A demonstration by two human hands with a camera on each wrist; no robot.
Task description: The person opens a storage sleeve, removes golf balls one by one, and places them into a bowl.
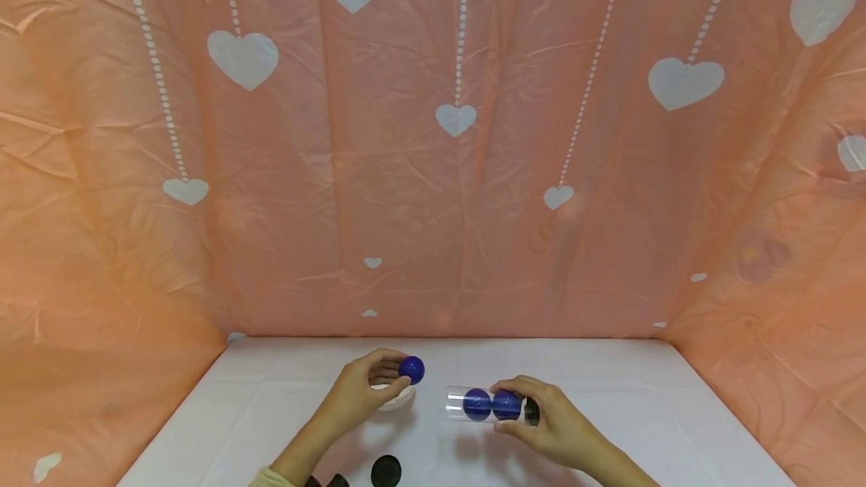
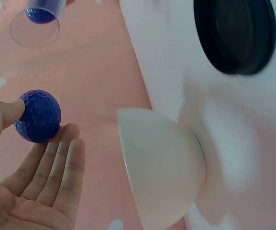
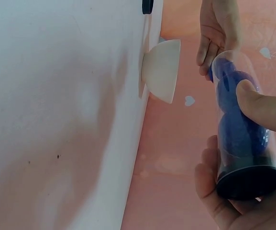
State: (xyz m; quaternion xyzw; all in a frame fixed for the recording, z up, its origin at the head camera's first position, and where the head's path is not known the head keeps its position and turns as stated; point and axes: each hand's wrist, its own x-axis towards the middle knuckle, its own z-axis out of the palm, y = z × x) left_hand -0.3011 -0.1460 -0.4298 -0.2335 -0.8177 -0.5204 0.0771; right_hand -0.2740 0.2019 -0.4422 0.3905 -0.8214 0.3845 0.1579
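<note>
My left hand [image 1: 356, 394] pinches a dimpled blue golf ball [image 1: 411, 370] between thumb and fingertips, above a white bowl [image 2: 161, 167]. In the left wrist view the same golf ball [image 2: 38, 116] is gripped at its edges. To the right, my right hand [image 1: 551, 423] grips a clear plastic tube [image 1: 455, 403] lying nearly level. Two blue golf balls [image 1: 476, 404] sit inside it in a row. A black cap [image 3: 249, 182] closes the tube's right end, while its open end faces the held ball, with a gap between them.
A round black cap [image 1: 386, 470] lies on the white table [image 1: 595, 367] near its front, with other dark pieces [image 1: 337, 480] partly hidden by the left forearm. An orange sheet with white hearts [image 1: 406, 209] walls the table at the back and sides.
</note>
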